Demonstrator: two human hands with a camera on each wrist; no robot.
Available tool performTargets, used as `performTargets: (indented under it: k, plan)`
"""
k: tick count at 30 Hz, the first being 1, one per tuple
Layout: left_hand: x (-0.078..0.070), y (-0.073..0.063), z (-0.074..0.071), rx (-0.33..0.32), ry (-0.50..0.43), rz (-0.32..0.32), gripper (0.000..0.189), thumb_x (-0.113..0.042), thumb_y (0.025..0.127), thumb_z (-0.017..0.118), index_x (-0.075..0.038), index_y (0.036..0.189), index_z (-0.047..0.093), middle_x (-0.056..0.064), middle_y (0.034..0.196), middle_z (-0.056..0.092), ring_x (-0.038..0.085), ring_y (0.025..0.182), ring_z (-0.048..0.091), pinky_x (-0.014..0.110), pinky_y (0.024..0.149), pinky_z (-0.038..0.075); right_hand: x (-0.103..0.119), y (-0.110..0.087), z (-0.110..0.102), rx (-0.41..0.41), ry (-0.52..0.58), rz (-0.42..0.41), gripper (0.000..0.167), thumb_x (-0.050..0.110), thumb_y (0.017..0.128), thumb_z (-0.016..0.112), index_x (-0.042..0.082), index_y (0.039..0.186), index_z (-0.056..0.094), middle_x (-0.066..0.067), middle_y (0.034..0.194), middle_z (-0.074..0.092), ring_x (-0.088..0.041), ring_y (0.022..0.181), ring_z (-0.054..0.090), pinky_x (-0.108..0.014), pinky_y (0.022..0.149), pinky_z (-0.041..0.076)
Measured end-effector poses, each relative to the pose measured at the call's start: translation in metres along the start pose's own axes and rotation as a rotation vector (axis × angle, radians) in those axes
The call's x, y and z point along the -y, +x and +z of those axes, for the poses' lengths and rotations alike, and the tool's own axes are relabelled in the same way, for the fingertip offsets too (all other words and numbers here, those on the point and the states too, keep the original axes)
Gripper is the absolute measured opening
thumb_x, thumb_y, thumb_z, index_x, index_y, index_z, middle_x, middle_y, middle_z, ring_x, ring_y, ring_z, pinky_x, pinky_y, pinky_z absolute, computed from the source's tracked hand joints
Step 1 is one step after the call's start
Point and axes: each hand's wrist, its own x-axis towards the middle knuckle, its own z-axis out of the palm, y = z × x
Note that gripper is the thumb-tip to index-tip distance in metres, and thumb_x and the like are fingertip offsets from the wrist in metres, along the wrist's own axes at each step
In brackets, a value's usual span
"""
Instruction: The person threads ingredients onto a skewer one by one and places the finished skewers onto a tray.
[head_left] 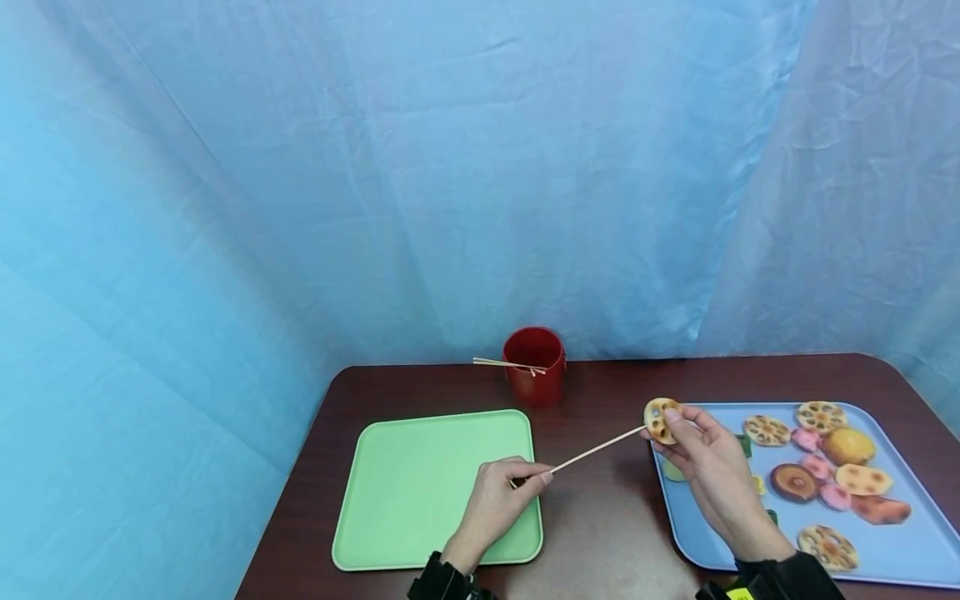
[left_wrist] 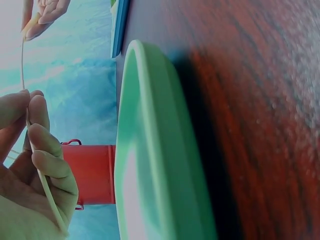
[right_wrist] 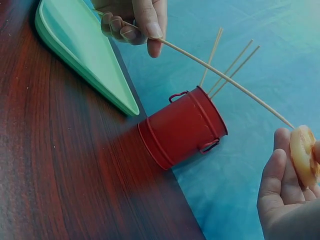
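Between thumb and fingers my left hand (head_left: 501,498) grips a thin wooden skewer (head_left: 596,451) near one end, above the right side of the green tray (head_left: 420,492). My right hand (head_left: 712,479) pinches a lotus root slice (head_left: 661,420) at the left edge of the blue tray (head_left: 686,525). The skewer's far end meets the rim of the slice in the right wrist view, where the slice (right_wrist: 303,152) appears edge-on. Whether the tip has entered it I cannot tell. In the left wrist view the skewer's rear part lies across the left palm.
A red bucket (head_left: 536,387) with several skewers (head_left: 498,363) stands at the table's back edge. On the blue tray lie more lotus root slices (head_left: 827,546), a mushroom-like brown round (head_left: 793,482), pink pieces (head_left: 835,497) and a yellow lump (head_left: 848,447). A blue curtain hangs behind.
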Motion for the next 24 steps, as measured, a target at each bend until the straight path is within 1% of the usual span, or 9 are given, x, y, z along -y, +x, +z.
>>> performTargets:
  k: [3, 7, 12, 16, 19, 21, 24]
  plan:
    - [0.001, 0.000, 0.001, -0.007, 0.004, 0.018, 0.013, -0.021, 0.095, 0.076, -0.014, 0.101, 0.084, -0.009, 0.076, 0.070, -0.002, 0.066, 0.054, 0.018, 0.060, 0.045, 0.000, 0.001, 0.001, -0.021, -0.037, 0.001, 0.027, 0.023, 0.106, 0.061, 0.003, 0.121, 0.052, 0.001, 0.107, 0.073, -0.015, 0.097, 0.074, -0.028, 0.086, 0.058]
    - [0.002, 0.000, 0.003, -0.012, 0.006, 0.033, 0.012, -0.021, 0.094, 0.077, -0.014, 0.101, 0.084, -0.009, 0.076, 0.071, -0.003, 0.065, 0.053, 0.016, 0.060, 0.044, 0.001, 0.002, 0.002, -0.072, -0.116, 0.017, 0.033, 0.027, 0.104, 0.065, 0.003, 0.123, 0.053, 0.005, 0.106, 0.073, -0.010, 0.097, 0.072, -0.027, 0.085, 0.058]
    - [0.001, 0.000, 0.005, -0.014, -0.003, 0.037, 0.012, -0.020, 0.095, 0.077, -0.013, 0.100, 0.084, -0.009, 0.077, 0.071, -0.003, 0.065, 0.054, 0.016, 0.060, 0.044, 0.000, 0.003, 0.003, -0.108, -0.202, 0.049, 0.041, 0.030, 0.102, 0.067, 0.002, 0.128, 0.052, 0.009, 0.104, 0.072, -0.005, 0.098, 0.069, -0.025, 0.084, 0.058]
    - [-0.002, 0.001, 0.007, -0.010, -0.027, -0.009, 0.010, -0.019, 0.095, 0.076, -0.013, 0.099, 0.083, -0.011, 0.075, 0.070, -0.004, 0.062, 0.054, 0.017, 0.057, 0.045, -0.001, 0.004, 0.005, -0.137, -0.253, 0.082, 0.046, 0.036, 0.100, 0.070, 0.003, 0.128, 0.054, 0.012, 0.100, 0.074, -0.003, 0.096, 0.068, -0.023, 0.082, 0.057]
    - [-0.005, 0.002, 0.008, -0.011, -0.060, -0.060, 0.008, -0.018, 0.094, 0.076, -0.013, 0.095, 0.082, -0.013, 0.071, 0.067, -0.004, 0.058, 0.052, 0.016, 0.054, 0.042, -0.001, 0.004, 0.007, -0.167, -0.239, 0.092, 0.044, 0.035, 0.098, 0.073, 0.004, 0.125, 0.058, 0.012, 0.098, 0.075, -0.001, 0.094, 0.069, -0.022, 0.080, 0.057]
    - [-0.006, 0.003, 0.009, -0.015, -0.081, -0.081, 0.007, -0.018, 0.093, 0.076, -0.013, 0.091, 0.081, -0.014, 0.070, 0.065, -0.003, 0.056, 0.051, 0.016, 0.054, 0.040, -0.001, 0.004, 0.009, -0.179, -0.216, 0.089, 0.041, 0.034, 0.098, 0.073, 0.004, 0.124, 0.061, 0.012, 0.098, 0.076, -0.002, 0.094, 0.070, -0.023, 0.080, 0.058]
    - [-0.009, 0.004, 0.011, -0.019, -0.099, -0.092, 0.007, -0.018, 0.092, 0.077, -0.013, 0.088, 0.079, -0.015, 0.068, 0.063, -0.003, 0.055, 0.050, 0.016, 0.053, 0.039, -0.002, 0.002, 0.011, -0.171, -0.211, 0.088, 0.041, 0.034, 0.098, 0.073, 0.004, 0.125, 0.062, 0.012, 0.099, 0.076, -0.002, 0.095, 0.070, -0.024, 0.082, 0.058]
